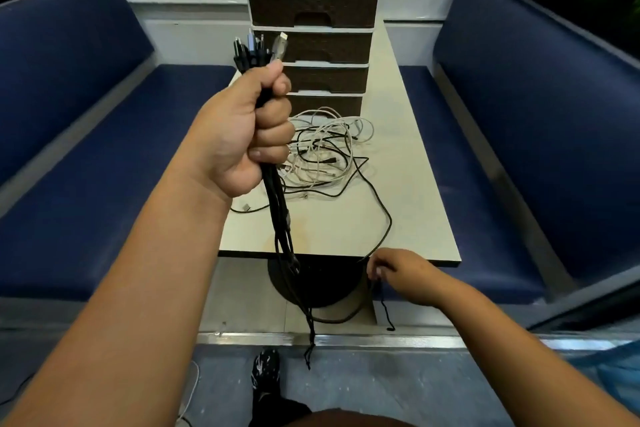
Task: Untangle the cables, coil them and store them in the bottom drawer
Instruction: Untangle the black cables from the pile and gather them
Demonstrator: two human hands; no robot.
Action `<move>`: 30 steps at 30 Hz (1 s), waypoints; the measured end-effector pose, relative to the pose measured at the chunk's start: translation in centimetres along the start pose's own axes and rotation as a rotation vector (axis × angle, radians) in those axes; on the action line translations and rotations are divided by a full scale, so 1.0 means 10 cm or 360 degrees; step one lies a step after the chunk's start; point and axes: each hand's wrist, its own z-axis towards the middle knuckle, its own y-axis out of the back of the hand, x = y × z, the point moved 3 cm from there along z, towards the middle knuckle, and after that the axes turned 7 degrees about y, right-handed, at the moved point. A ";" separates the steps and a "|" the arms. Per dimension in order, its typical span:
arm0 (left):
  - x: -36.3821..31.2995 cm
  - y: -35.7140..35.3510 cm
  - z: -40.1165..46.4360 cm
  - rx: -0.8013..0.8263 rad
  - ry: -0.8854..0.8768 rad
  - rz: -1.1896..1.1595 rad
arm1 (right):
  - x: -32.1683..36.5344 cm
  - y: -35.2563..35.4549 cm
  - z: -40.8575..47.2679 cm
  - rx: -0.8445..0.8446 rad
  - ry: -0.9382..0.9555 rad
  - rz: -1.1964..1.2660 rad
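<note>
Left hand (239, 135) is nearest the lens, raised in a closed fist around a bundle of black cables (282, 218). Plug ends stick up above the thumb; the strands hang down past the near edge of the table (408, 211) toward the floor. Right hand (398, 269) sits low, just below the near right corner of the table, fingers pinching a single black cable (379, 204) that runs up over the near edge into the pile.

Tangled cables (325, 149), white and black mixed, lie at mid-table, just in front of the drawer unit (311, 28). That unit stands at the far edge: white top, four brown fronts stacked. Its bottom drawer (325, 104) appears closed and is partly hidden by the fist and the pile.

Blue benches (86, 149) flank the cream table. Grey floor below, one dark shoe (265, 371) visible. Individual cables in the tangle cannot be separated by eye; the plug types are blurred.
</note>
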 end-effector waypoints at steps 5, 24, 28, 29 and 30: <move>0.08 -0.09 -0.06 0.0029 -0.0062 -0.0057 | 0.16 0.11 -0.13 -0.0166 0.0055 0.0102; 0.24 -0.08 0.20 -0.0019 -0.0163 -0.0227 | 1.06 -0.38 0.23 -0.0195 0.0535 0.0852; 0.28 0.00 0.29 -0.0066 -0.0135 -0.0215 | 0.72 -0.18 0.24 0.0100 0.0547 0.0561; 0.27 0.03 0.31 -0.0087 -0.0140 -0.0199 | 0.58 -0.11 0.24 0.0076 0.0512 0.0382; 0.26 0.06 0.32 -0.0107 -0.0145 -0.0185 | 0.43 -0.05 0.26 -0.0006 0.0459 0.0157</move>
